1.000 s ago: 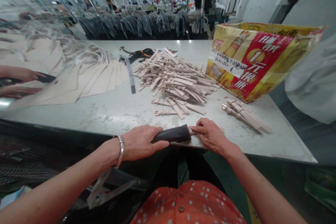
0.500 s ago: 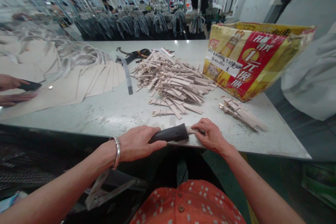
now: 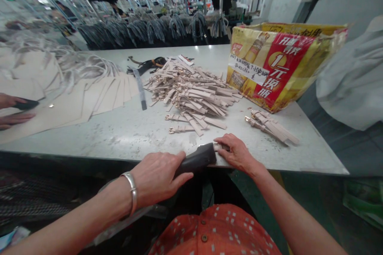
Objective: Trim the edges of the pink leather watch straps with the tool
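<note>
My left hand (image 3: 161,173) is wrapped around a thick black hand-held tool (image 3: 197,158) at the table's front edge. What kind of tool it is I cannot make out. Just past the tool's right end, my right hand (image 3: 235,150) pinches a short beige buckle strap (image 3: 218,147), mostly covered by the fingers. The tool's tip and the strap meet or nearly meet; which one I cannot tell. Beyond both hands lies a big heap of beige buckle straps (image 3: 194,91) with gold buckles. A smaller bunch of straps (image 3: 271,125) rests to the right.
A yellow and red cardboard box (image 3: 278,67) stands at the back right of the white table (image 3: 119,135). On the left are fanned beige panels (image 3: 77,99) with handles, where another person's hands (image 3: 14,111) hold a black tool. A dark strap bundle (image 3: 149,64) lies behind the heap.
My left hand and the black tool have tilted, with the wrist lower and nearer to me. My right hand keeps its pinch by the tool's end. The whole view has shifted slightly.
</note>
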Demonstrator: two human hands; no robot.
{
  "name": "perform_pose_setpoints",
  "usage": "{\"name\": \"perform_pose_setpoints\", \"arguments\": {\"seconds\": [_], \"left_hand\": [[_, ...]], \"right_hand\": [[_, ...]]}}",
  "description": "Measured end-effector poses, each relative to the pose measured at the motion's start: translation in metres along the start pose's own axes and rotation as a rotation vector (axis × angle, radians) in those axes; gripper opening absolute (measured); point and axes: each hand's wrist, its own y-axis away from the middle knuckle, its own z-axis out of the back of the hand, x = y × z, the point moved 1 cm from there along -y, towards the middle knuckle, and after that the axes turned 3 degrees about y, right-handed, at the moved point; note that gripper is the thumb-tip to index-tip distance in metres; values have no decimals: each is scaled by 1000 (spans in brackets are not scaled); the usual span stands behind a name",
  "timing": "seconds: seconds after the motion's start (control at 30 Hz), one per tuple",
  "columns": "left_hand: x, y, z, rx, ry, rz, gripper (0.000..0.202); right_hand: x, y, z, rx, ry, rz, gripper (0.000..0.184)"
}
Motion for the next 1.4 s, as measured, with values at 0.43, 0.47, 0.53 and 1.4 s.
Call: {"name": "perform_pose_setpoints", "arguments": {"seconds": [0.43,0.47,0.53,1.4], "left_hand": [[7,-9,4,17,-11,61,51],[6,-8,4,14,-17,62,51],[-1,-10,3,-2,-19,62,52],[15,-17,3,-20,180,91,51]], "right_hand": [[-1,1,2,-33,-90,-32,46],[-1,1,2,-36,-90,-38,46],[-1,0,2,-42,-92,-49,44],[-2,1,-1,-87,-59,-24,36]]}}
